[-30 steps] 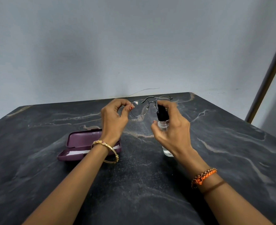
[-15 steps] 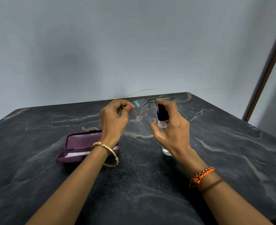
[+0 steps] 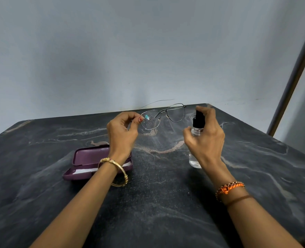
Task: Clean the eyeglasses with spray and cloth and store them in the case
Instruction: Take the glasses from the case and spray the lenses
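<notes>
Two forearms reach in from the near edge over the dark marbled desk (image 3: 157, 203). Near left: purple case (image 3: 90, 161), lid open, a white strip inside (possibly the cloth; cannot tell), partly hidden behind the left wrist.

Right hand (image 3: 206, 138), mid-right: fingers wrapped round the clear spray bottle (image 3: 197, 129), index finger arched over the black pump head, bottle held upright, its base just above or at the desk; contact not clear.

Left hand (image 3: 122, 133), mid-left: thumb and curled fingers pinching the outer left edge of the eyeglasses (image 3: 163, 116), which hang in the air above the far part of the desk, lenses facing the person. Left lens carries droplets and a teal glint; right lens looks dry from here. Bottle sits to the right of the frame, apart from it, nozzle not clearly aimed at either lens.

Step in hand, as I judge it: spraying, half done. To do it well:
- turn the nozzle toward the dry right lens and bring it near before pressing
- one short press; a light mist is enough
- keep the pinch at the rim, off the glass, and firm, since a thin wire frame held at one end will swing
- set the bottle down upright well right of the case before wiping.

Far: plain grey wall.
</notes>
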A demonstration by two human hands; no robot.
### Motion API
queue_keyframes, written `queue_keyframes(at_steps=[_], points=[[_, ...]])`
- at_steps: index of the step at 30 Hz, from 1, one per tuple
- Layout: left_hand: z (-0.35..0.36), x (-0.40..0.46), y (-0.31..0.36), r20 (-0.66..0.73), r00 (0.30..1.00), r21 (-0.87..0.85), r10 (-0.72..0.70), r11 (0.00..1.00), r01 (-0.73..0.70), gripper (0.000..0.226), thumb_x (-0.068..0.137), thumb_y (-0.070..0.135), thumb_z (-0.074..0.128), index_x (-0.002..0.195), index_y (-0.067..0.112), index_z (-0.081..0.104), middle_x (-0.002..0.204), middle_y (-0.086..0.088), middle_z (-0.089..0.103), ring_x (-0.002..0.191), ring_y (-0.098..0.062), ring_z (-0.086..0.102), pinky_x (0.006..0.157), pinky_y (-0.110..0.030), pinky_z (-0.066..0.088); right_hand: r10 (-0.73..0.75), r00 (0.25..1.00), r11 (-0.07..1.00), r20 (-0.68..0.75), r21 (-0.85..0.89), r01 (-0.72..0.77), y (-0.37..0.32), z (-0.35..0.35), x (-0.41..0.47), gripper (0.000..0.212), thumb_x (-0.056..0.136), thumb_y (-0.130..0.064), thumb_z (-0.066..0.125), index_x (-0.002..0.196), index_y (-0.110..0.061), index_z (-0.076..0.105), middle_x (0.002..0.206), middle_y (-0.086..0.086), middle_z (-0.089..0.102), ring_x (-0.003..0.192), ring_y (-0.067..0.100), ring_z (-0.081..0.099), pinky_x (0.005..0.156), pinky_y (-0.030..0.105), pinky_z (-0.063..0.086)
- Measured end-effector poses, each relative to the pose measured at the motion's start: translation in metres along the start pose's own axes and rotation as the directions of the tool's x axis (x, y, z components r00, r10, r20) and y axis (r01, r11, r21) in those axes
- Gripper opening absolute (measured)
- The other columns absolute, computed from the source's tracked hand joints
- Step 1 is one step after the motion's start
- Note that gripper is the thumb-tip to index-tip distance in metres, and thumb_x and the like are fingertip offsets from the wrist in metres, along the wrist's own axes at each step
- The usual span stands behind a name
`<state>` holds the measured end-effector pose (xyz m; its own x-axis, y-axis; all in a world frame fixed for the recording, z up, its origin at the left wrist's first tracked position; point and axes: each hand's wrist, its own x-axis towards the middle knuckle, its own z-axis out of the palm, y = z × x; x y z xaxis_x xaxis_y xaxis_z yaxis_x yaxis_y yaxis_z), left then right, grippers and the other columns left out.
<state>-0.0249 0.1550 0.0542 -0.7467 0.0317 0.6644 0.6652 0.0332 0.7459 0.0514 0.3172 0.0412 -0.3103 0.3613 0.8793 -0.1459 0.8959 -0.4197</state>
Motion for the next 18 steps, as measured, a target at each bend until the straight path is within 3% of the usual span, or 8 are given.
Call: queue_keyframes(at_steps=[3,6,11,14,18], points=[[-0.001,-0.001,0.000,-0.008,1.000,0.018,0.004,1.000,-0.004,0.016,0.078,0.001,0.064,0.081,0.017,0.064,0.076,0.001,0.064,0.075,-0.012,0.063,0.070,-0.016,0.053,-0.013,1.000,1.000,-0.018,0.020,0.014,0.000,0.001,-0.001,0.043,0.063,-0.002,0.065,0.104,-0.003,0.051,0.080,0.011,0.066,0.062,0.014,0.053,0.055,0.021,0.036],[-0.004,-0.001,0.001,-0.023,1.000,0.018,0.010,1.000,-0.010,0.015,0.078,0.001,0.064,0.082,0.015,0.064,0.076,0.001,0.064,0.073,-0.007,0.062,0.067,-0.010,0.051,-0.018,1.000,1.000,0.000,0.002,0.018,0.001,0.002,-0.005,0.054,0.065,-0.003,0.065,0.111,-0.015,0.041,0.085,0.011,0.065,0.064,0.014,0.053,0.053,0.023,0.036],[-0.008,0.001,0.002,-0.062,0.998,-0.005,-0.012,1.000,0.012,0.015,0.078,0.001,0.064,0.080,0.016,0.064,0.071,0.009,0.062,0.063,0.010,0.059,0.063,-0.006,0.049,0.085,0.996,0.995,0.005,0.046,-0.086,0.005,0.002,-0.008,0.064,0.068,-0.005,0.065,0.115,-0.027,0.027,0.089,0.006,0.058,0.063,0.020,0.053,0.055,0.026,0.036],[-0.009,0.000,0.002,-0.077,0.996,-0.042,-0.032,0.999,0.029,0.019,0.078,0.002,0.064,0.076,0.020,0.063,0.071,0.010,0.062,0.062,0.011,0.058,0.062,-0.006,0.048,0.085,0.996,0.994,0.008,0.072,-0.085,0.003,0.004,-0.010,0.067,0.070,-0.005,0.065,0.118,-0.029,0.025,0.088,-0.001,0.051,0.063,0.017,0.050,0.051,0.021,0.034],[-0.010,-0.001,0.002,-0.080,0.996,-0.065,-0.045,0.997,0.040,0.015,0.078,0.003,0.064,0.078,0.017,0.064,0.071,0.008,0.062,0.061,0.011,0.058,0.061,-0.006,0.048,0.098,0.994,0.992,0.057,0.079,-0.102,0.002,0.007,-0.015,0.068,0.071,-0.008,0.065,0.122,-0.025,0.025,0.092,0.006,0.057,0.065,0.016,0.051,0.053,0.020,0.032]])
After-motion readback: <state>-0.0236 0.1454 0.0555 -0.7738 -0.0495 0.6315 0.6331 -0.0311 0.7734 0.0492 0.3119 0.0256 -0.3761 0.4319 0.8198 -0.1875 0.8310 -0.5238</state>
